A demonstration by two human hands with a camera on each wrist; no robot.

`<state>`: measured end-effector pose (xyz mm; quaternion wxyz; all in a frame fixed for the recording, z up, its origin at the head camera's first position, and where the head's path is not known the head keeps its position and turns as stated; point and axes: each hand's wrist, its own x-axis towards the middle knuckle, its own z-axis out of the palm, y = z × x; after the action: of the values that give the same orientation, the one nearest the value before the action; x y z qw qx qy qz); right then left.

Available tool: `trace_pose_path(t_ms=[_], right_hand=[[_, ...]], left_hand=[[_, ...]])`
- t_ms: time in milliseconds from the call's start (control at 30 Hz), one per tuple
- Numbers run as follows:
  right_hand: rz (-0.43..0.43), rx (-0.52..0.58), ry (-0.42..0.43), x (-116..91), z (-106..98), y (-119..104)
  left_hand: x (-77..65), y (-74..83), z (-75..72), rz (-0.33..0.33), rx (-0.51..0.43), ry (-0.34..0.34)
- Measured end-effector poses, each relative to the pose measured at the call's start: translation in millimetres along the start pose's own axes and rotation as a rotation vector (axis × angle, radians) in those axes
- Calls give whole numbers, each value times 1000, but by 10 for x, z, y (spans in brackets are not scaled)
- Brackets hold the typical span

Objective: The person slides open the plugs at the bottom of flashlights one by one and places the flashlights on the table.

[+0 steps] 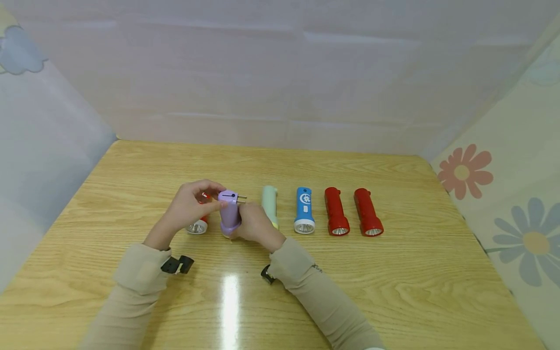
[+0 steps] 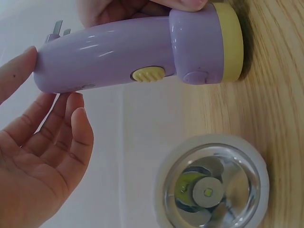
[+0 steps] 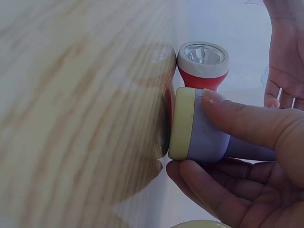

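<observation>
A purple flashlight (image 1: pixel 229 214) with a yellow rim (image 3: pixel 182 123) and a yellow slide switch (image 2: pixel 148 73) stands lens-down at the wooden table. Two metal plug prongs (image 2: pixel 58 27) stick out at its tail, pointing right in the head view. Between thumb and fingertips, my left hand (image 1: pixel 185 206) pinches the tail end. My right hand (image 1: pixel 255 223) grips the flashlight's head low down, thumb on one side and fingers on the other. Just left of it lies a red flashlight (image 1: pixel 198 227) with a white head, partly hidden behind my left hand.
Right of my hands, a pale green flashlight (image 1: pixel 270 201), a blue one (image 1: pixel 304 209) with a white head, and two red ones, a nearer (image 1: pixel 335 211) and a farther (image 1: pixel 368 211), lie in a row. Fabric walls enclose the wooden table (image 1: pixel 393 291) at the back and sides.
</observation>
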<state>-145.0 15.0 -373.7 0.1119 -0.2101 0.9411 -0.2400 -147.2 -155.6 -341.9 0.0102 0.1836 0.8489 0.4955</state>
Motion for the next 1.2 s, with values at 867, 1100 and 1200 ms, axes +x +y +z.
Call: trace_pose_path(t_ms=[867,1100,1200], right_hand=[[54,59,-76,-15,-51,-20],[40,94,-85,-38,-58,-27],[40,105,-93,-43,-62,-30]], left_hand=[[45,-26,44,34,-29,82],[57,-37,62,5,-34,86],[62,-53,73,-7,-49,86]])
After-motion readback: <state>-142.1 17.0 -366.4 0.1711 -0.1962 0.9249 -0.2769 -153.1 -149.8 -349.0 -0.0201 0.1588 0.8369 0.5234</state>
